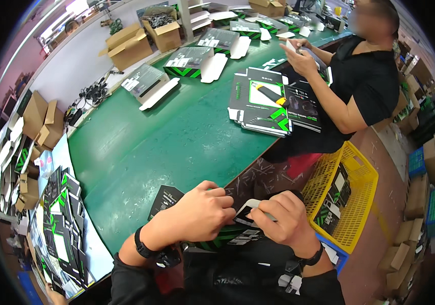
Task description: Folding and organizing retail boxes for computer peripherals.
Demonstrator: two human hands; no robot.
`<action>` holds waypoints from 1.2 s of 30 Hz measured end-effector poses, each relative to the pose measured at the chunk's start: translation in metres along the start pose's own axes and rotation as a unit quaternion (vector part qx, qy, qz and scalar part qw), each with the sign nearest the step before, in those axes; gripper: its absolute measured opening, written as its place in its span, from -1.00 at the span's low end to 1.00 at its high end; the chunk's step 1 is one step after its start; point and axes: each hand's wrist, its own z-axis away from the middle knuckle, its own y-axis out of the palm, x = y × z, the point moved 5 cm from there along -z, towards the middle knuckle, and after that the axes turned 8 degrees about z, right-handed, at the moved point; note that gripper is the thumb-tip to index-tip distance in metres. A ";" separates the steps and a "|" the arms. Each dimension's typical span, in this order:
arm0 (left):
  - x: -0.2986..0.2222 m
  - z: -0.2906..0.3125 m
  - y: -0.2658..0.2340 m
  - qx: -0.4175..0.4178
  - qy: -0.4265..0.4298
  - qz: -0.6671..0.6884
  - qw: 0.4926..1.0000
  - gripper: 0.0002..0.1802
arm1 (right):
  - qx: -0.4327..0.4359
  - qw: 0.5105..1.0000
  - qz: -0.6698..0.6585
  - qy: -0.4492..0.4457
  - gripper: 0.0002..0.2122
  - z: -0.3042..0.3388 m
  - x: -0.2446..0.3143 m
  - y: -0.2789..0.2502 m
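Close to my body is a black and green printed cardboard box (222,239), partly hidden by my hands. My left hand (205,213) is closed on its upper edge, fingers curled. A dark printed flap (165,198) sticks out beyond that wrist, over the green table. With thumb and fingers, my right hand (283,219) pinches a flap (248,207) with a white edge on the same box. Both hands are near the table's front edge.
Flat printed cartons (258,114) lie stacked under a yellow and black utility knife (271,95). Beside them, a person in black (365,81) holds a pale piece. Open boxes (192,60) line the far side. A yellow crate (357,218) stands right; more cartons (62,234) lie left.
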 end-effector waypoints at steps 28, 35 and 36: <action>0.002 -0.004 -0.003 0.066 -0.024 -0.005 0.998 -0.85 | 0.084 0.994 0.004 -0.065 -0.88 -0.002 0.011 0.007; 0.009 -0.015 -0.015 0.023 -0.033 -0.025 0.999 -0.81 | 0.102 0.985 0.070 -0.122 -0.90 0.001 0.029 0.004; 0.014 -0.015 -0.019 -0.011 -0.029 -0.006 1.000 -0.79 | 0.070 0.990 0.055 -0.108 -0.87 0.001 0.029 -0.003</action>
